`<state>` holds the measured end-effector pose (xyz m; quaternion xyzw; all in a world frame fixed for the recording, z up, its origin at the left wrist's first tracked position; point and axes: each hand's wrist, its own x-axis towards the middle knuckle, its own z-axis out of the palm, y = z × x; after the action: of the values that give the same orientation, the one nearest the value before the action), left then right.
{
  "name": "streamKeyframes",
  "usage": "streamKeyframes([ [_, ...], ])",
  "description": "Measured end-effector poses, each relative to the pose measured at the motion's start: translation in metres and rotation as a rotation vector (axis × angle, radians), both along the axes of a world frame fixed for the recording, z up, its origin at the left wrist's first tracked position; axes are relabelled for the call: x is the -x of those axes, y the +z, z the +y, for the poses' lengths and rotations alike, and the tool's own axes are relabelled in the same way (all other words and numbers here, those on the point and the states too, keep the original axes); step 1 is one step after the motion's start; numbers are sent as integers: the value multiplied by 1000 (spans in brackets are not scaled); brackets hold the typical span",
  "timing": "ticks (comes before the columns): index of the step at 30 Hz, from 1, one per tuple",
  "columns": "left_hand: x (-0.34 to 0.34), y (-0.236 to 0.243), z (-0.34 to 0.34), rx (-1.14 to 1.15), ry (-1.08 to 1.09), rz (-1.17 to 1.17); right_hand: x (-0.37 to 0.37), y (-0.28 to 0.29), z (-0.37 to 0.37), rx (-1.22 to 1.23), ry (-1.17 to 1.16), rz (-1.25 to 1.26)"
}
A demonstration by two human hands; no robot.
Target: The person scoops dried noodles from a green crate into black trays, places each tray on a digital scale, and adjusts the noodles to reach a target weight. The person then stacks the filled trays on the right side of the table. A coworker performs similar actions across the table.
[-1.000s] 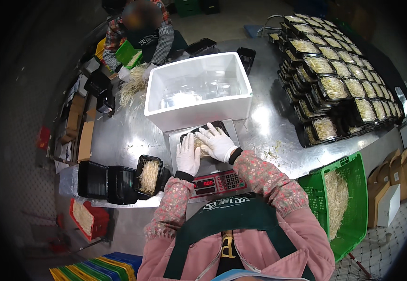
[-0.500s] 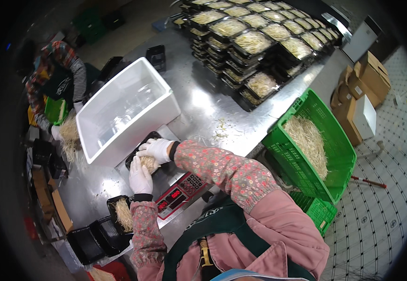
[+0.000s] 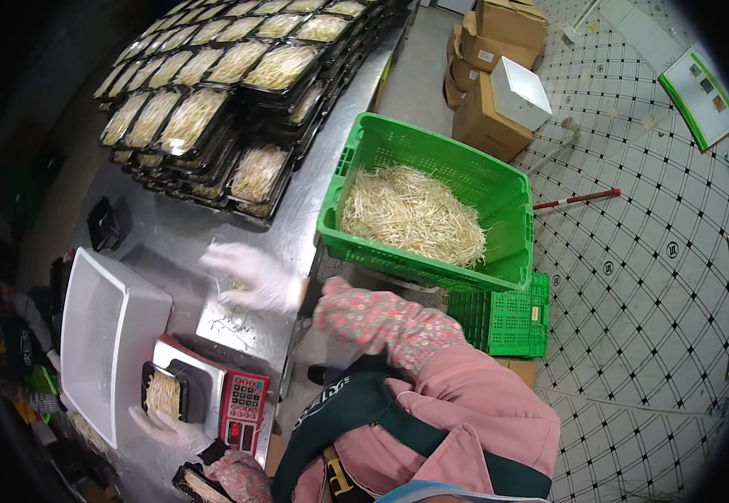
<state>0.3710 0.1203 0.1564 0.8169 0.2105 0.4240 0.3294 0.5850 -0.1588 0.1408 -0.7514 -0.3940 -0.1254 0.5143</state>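
A black plastic tray of bean sprouts sits on a red and silver digital scale at the lower left. My left hand, in a white glove, lies at the tray's near edge with its fingers stretched out and apart. My right hand, gloved too and smeared by motion, is over the metal table between the scale and a green crate; its fingers look spread, and I see nothing in them. Loose bean sprouts fill the bottom of that crate.
A white bin stands left of the scale. Stacked sprout trays cover the table's far part. Another sprout tray is beside my left forearm. A second green crate and cardboard boxes are to the right. A co-worker's sleeve shows far left.
My view has swung to the right. My right hand has left the tray on the scale and moved toward the green crate; my left hand stays by the tray.
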Motion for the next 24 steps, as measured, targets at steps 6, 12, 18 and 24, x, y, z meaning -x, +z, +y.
streamKeyframes([
  [6,-89,-26,-156,390,-400,11,-85,-147,-272,489,-895,478],
  [12,-126,-27,-251,407,-422,195,-127,-219,-276,1127,-815,1017],
  [18,-109,-10,-263,413,-204,212,-152,-249,-302,1024,-760,1050],
  [24,-88,-24,-253,389,-139,236,-143,-224,-373,533,-677,996],
])
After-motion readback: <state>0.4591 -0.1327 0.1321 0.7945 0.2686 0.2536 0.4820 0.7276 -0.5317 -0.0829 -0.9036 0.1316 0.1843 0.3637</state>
